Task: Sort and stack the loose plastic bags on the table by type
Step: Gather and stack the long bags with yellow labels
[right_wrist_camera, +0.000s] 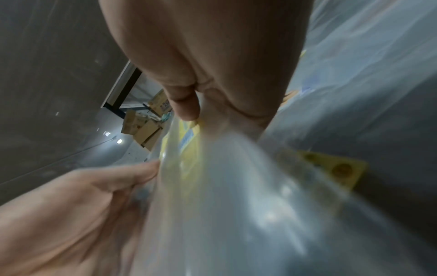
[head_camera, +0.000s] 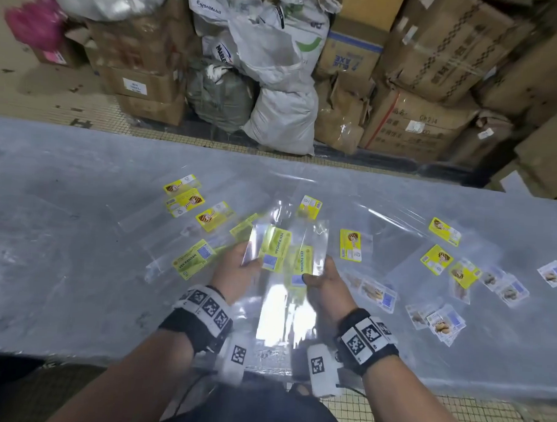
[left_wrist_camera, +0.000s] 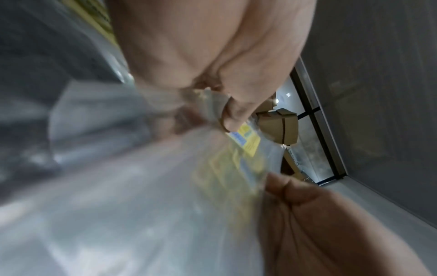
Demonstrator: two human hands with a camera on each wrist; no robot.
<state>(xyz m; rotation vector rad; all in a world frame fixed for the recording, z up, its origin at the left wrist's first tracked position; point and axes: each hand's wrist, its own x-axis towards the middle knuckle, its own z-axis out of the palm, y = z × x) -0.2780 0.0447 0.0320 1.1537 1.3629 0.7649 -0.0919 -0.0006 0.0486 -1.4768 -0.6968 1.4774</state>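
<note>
Toward the left of the grey plastic-covered desk (head_camera: 47, 220) lie clear plastic bags with yellow swirl-cake labels (head_camera: 183, 196), well back from the near edge, and just nearer one clear bag with a green-yellow KEK PANDAN label (head_camera: 194, 259). At the middle, above the near edge, the left hand (head_camera: 236, 272) forms a grip with its thumb on top of a clear KEK PANDAN bag (head_camera: 274, 248), pinching the bag's left side; the left wrist view shows the thumb (left_wrist_camera: 232, 119) pressed on the film. Just beside it the right hand (head_camera: 326, 284) pinches a second clear KEK PANDAN bag (head_camera: 302, 259) at its right side, thumb (right_wrist_camera: 185, 104) on top. The two bags overlap between the hands and their long clear ends (head_camera: 285, 319) hang toward the near edge. Toward the right, more yellow swirl-label bags (head_camera: 436, 259) lie scattered, and nearest the right edge are clear bags with white labels (head_camera: 511, 289) picturing brown pastries.
</note>
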